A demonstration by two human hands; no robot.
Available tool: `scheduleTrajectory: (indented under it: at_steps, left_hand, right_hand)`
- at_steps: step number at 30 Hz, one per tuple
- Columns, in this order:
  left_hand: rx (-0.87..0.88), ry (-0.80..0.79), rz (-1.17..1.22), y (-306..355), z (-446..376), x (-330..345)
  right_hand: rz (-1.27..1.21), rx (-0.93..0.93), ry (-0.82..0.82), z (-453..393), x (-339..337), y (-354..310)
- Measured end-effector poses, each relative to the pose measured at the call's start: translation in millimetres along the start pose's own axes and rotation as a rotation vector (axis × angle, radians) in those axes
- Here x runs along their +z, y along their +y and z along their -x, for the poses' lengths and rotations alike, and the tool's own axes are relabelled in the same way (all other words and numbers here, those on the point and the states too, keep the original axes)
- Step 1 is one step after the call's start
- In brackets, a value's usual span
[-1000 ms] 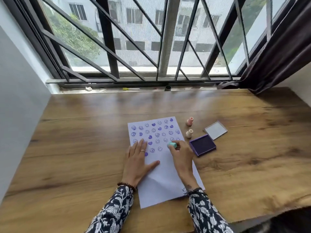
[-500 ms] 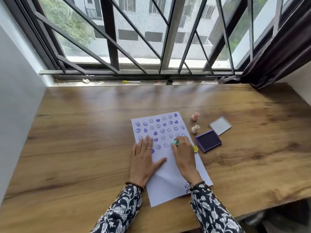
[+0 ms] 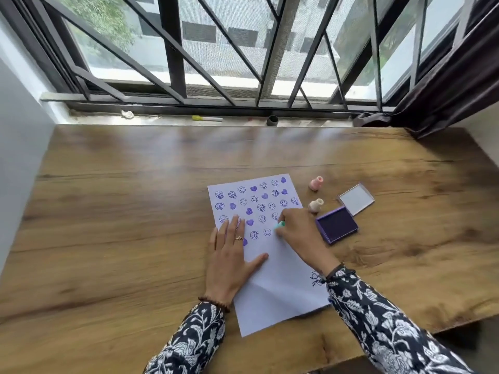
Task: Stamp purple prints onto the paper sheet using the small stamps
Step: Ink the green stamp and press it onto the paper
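A white paper sheet lies on the wooden table, its upper half covered with several purple smiley and heart prints. My left hand rests flat on the sheet's left side, fingers apart. My right hand grips a small teal stamp with its end down against the paper, just right of the lowest smiley prints. To the right sits the open purple ink pad, its clear lid behind it. Two pale pink stamps stand between the sheet and the pad.
A window with dark bars runs along the table's far edge. On its sill lie a yellow-capped marker and a small dark cup. A dark curtain hangs at the right. A white wall borders the table's left side.
The view has swung leftward and down, so the sheet sits further right in frame. Both hands stay in place, the right one still pressing the teal stamp near the lower prints.
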State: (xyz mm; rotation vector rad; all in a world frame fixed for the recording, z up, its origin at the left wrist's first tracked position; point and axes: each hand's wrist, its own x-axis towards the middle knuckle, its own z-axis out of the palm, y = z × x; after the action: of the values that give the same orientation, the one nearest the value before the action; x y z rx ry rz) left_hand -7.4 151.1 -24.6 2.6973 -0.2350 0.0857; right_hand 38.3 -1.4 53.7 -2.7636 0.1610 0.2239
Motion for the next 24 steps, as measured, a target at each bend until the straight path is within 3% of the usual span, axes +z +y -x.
scheduleTrajectory:
  at_steps: [3,9,11,16,21,24]
  left_hand:
    - [-0.009,-0.012,0.0,1,1,0]
    - [-0.033,-0.046,0.029,-1,0,-1]
    - [-0.038,-0.049,0.035,-1,-1,-1]
    - [-0.102,-0.091,0.05,8,-7,-7]
    - [0.03,-0.008,0.043,58,-17,-8]
    - [0.163,-0.095,0.082,99,-29,3]
  right_hand:
    - [0.114,-0.033,-0.04,-2,1,-1]
    - [-0.047,-0.04,-0.063,-1,-2,9]
    - [-0.245,0.014,-0.088,-1,-8,15]
    - [-1.03,0.238,-0.095,6,-27,42]
    - [-1.239,0.354,-0.01,22,-42,84]
    - [-1.345,0.407,0.003,29,-45,105]
